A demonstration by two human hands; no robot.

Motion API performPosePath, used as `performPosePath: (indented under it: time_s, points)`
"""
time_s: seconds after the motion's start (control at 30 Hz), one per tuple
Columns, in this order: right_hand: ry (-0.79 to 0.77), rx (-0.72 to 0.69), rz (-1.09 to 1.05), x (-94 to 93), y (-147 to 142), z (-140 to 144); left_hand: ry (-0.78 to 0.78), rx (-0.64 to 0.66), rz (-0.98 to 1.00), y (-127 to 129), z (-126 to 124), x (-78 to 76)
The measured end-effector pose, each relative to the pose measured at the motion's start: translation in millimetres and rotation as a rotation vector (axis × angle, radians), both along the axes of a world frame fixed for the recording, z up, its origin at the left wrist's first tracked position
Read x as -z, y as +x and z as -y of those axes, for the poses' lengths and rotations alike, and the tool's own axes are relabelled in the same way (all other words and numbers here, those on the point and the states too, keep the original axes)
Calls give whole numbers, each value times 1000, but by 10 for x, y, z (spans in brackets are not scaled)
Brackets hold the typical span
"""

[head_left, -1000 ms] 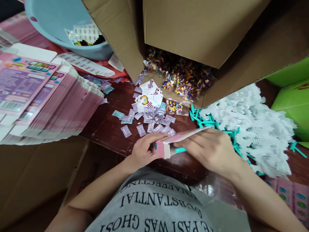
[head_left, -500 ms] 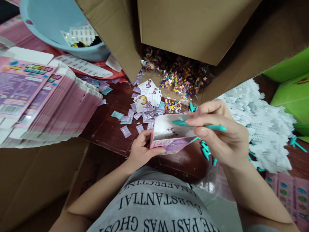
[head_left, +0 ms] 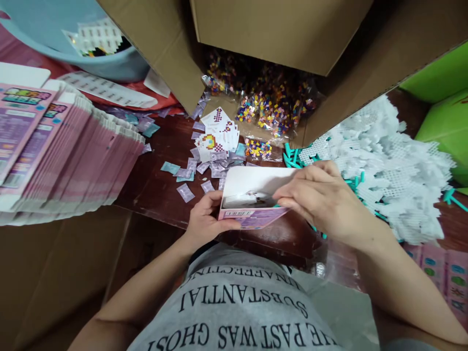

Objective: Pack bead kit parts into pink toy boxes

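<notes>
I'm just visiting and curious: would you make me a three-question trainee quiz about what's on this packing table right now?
1. True or false: the left hand holds the small pink box at its left end.
2. Where is the right hand? A) at the open top of the box B) on the blue basin C) on the stack of flat pink cartons
3. Fill in: the bags of coloured beads lie in the mouth of a tipped ____ box.

Key: 1 true; 2 A; 3 cardboard.
</notes>
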State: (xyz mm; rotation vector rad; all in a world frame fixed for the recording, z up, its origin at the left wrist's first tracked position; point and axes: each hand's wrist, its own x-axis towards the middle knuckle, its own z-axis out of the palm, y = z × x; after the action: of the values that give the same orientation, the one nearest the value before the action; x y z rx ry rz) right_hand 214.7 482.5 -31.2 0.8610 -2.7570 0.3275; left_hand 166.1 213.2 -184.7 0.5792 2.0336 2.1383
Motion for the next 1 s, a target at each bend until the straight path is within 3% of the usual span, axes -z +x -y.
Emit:
performPosePath:
  time_s: [0.1,0.17,0.3,0.4,0.5,0.7,0.77,0.9,1.0]
  points:
    - [71,-51,4,119,-39,-67,45,-1,62,-20,-11,-1]
    - [-5,1,-72,218,-27,-113,48,-34,84,-39,-11,16]
    - [-246,189,-201,464,51,-139,87,-50,43,-27,-53,67]
    - [-516,277,-72,707,112,-89,84,-101,-58,26,-137,97]
    - [-792,307,126,955,186,-74,-20,-98,-140,45,-192,128]
    - [-705,290,313,1301,459,-171,-193,364,-68,-126,-94,188]
    - [-732,314,344,1398,524,-156,-222,369,-62,-191,-81,201]
    - [-821,430,226,1532,521,-84,-112,183,63,-242,-143,208]
    - [-890,393,264,1499,472,-58,-58,202,188,-226,-168,153]
